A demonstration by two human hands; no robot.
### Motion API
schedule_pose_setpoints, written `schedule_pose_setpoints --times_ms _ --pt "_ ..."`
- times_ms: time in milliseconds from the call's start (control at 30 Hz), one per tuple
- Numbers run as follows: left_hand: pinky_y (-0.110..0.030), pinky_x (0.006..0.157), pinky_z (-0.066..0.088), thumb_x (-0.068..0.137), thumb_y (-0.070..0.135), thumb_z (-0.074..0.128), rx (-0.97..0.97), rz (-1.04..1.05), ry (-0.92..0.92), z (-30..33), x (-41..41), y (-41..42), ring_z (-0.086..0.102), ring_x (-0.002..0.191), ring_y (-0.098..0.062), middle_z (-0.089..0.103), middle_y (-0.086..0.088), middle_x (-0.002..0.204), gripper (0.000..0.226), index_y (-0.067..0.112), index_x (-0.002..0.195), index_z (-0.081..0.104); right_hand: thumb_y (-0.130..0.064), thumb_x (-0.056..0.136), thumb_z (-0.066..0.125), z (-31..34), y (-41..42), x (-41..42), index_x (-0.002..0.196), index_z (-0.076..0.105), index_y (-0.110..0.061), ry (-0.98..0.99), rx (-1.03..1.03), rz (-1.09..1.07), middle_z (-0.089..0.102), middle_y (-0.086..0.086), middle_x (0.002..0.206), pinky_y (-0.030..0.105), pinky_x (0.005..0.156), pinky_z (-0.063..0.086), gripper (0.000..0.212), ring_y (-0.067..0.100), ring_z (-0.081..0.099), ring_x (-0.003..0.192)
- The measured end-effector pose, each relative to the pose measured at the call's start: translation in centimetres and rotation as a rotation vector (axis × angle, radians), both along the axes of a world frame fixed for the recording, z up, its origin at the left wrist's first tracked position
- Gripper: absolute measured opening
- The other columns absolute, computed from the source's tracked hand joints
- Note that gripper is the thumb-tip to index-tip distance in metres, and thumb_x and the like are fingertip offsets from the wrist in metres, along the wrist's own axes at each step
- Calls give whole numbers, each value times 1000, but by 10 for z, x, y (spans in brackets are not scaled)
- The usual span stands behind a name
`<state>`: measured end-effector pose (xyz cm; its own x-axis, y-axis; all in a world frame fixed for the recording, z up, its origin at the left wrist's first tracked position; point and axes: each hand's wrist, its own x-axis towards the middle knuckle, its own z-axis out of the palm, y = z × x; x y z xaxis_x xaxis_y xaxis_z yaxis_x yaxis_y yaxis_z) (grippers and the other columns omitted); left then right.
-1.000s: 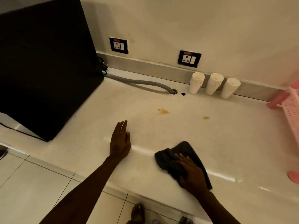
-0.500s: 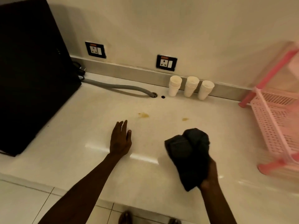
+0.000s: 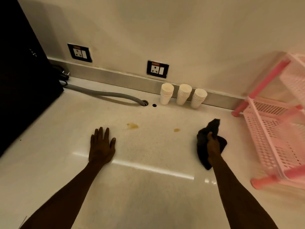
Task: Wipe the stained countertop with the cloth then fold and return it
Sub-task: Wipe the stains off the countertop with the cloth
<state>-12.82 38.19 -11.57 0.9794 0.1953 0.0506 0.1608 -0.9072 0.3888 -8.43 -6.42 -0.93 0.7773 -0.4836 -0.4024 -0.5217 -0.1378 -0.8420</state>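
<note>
Left hand (image 3: 101, 148) lies flat and open, palm down, on the glossy white stone worktop (image 3: 148, 187). Right hand (image 3: 213, 146) grips the bunched dark grey cloth (image 3: 212, 129), right of two yellow-brown stains (image 3: 132, 126), beside the pink plastic rack (image 3: 270, 129).

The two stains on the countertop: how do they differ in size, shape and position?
The left stain is larger and irregular, a smeared patch; the right stain is a small compact spot. The left stain lies nearer the flat left hand; the right stain lies nearer the right hand gripping the dark cloth. Both are yellowish-brown, and the cloth touches neither.
</note>
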Motion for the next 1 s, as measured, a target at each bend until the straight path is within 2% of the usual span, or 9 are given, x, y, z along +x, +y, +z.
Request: schedule_pose_setpoints --times_ms 33,133,367,600,700,767,833,900,1000 --pt "-49 128 7 96 59 14 0 13 -2 -1 1 0 5 157 -31 12 -14 169 78 16 160 16 -78 88 37 -15 0 9 156 26 -12 45 -70 73 26 14 163 51 122 19 96 38 24 149" --pt "-46 129 5 97 58 15 10 32 11 1 3 -1 3 158 -28 9 -12 170 76 17 161 11 -62 99 25 -35 22 29 158 17 -18 94 -371 328 5 12 168 53 125 1 74 31 1 155" --pt "-46 129 7 99 57 15 24 34 26 1 1 -1 0 158 -26 4 -10 170 73 22 161 -1 -52 103 32 -54 59 72 159 12 -27 97 -481 574 4 10 168 56 123 5 65 40 1 153" --pt "-46 129 8 100 56 17 32 25 23 4 3 -12 -1 158 -24 4 -9 171 73 22 161 -3 -41 105 38 -36 101 35 156 19 -24 -11 -520 854 21 10 165 50 122 12 57 35 15 153" --pt "-45 129 8 99 57 17 36 49 29 2 4 -7 -1 158 -25 4 -9 171 74 22 161 -3 -37 104 44 -37 125 9 153 27 -26 -56 -441 964 27 7 163 43 123 11 53 30 19 152" --pt "-45 129 7 99 56 17 41 57 39 0 2 -1 1 158 -25 5 -10 170 74 22 161 -4 -40 101 53 -39 139 -14 149 41 -24 -40 -319 976 41 8 157 41 121 20 52 28 30 149" --pt "-45 129 6 98 57 16 39 63 45 -1 4 2 1 158 -25 5 -9 171 74 24 161 -5 -54 90 61 -34 152 -41 134 58 -26 1 -24 919 63 9 137 32 107 40 52 28 54 132" --pt "-44 129 5 97 57 16 26 54 61 1 3 0 0 158 -25 4 -9 171 75 24 161 -6 -48 89 62 -21 162 -73 123 62 -25 72 287 773 71 2 120 21 89 52 41 17 67 109" --pt "-44 129 4 97 56 16 14 51 66 7 3 -3 0 158 -25 3 -10 171 75 23 161 -6 -35 90 59 -18 162 -114 118 69 -12 199 731 489 75 11 111 35 86 57 38 28 70 104"
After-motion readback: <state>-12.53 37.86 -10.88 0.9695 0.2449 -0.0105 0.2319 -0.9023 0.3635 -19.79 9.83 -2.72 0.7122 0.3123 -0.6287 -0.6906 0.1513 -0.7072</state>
